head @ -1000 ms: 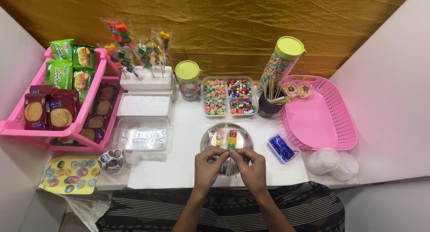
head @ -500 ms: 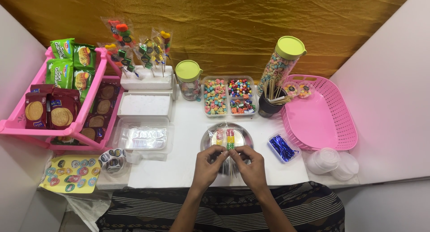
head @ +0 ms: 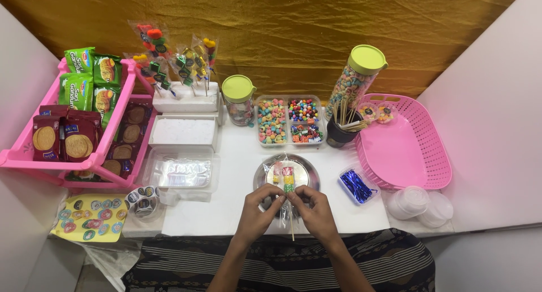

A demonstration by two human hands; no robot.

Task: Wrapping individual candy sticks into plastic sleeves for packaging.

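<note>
My left hand (head: 259, 210) and my right hand (head: 314, 209) meet at the table's front edge, fingertips pinched together on a candy skewer (head: 288, 179) in a clear wrapper. The skewer's coloured sweets lie over a round steel plate (head: 266, 172), and its wooden stick pokes down between my hands. Both hands grip the wrapper just below the sweets.
A pink basket (head: 403, 145) stands at the right, with a small tub of blue twist ties (head: 357, 185) and clear cups (head: 415, 202) near it. Behind the plate are a divided candy tray (head: 289, 120), two green-lidded jars, a stick cup (head: 341, 131). Wrapped skewers (head: 178, 60) in white foam and a pink biscuit rack (head: 73, 125) stand left.
My hands have stayed over the plate's near edge; the fingers have shifted slightly on the wrapper. Nothing else has moved.
</note>
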